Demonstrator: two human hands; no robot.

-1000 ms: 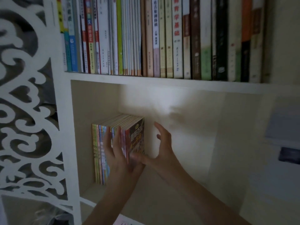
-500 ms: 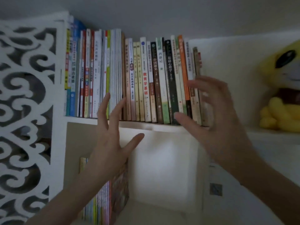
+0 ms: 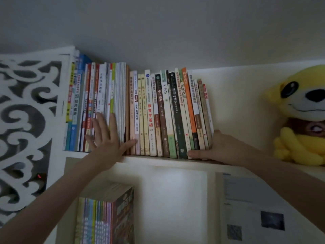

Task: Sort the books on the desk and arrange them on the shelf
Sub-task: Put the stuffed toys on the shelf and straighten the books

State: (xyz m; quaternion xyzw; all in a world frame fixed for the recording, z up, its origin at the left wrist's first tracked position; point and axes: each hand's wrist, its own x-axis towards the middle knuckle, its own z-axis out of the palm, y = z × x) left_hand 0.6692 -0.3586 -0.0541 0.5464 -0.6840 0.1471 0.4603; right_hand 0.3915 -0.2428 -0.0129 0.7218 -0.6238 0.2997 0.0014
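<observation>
With straight, relaxed fingers the left hand lies flat on the spines of the row of books standing on the upper shelf, while the right hand braces the row's leaning right end, its fingers hidden so its grip is unclear, near a yellow plush toy.

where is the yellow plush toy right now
In the head view the yellow plush toy sits at the far right of the upper shelf, beyond the right hand.
</observation>
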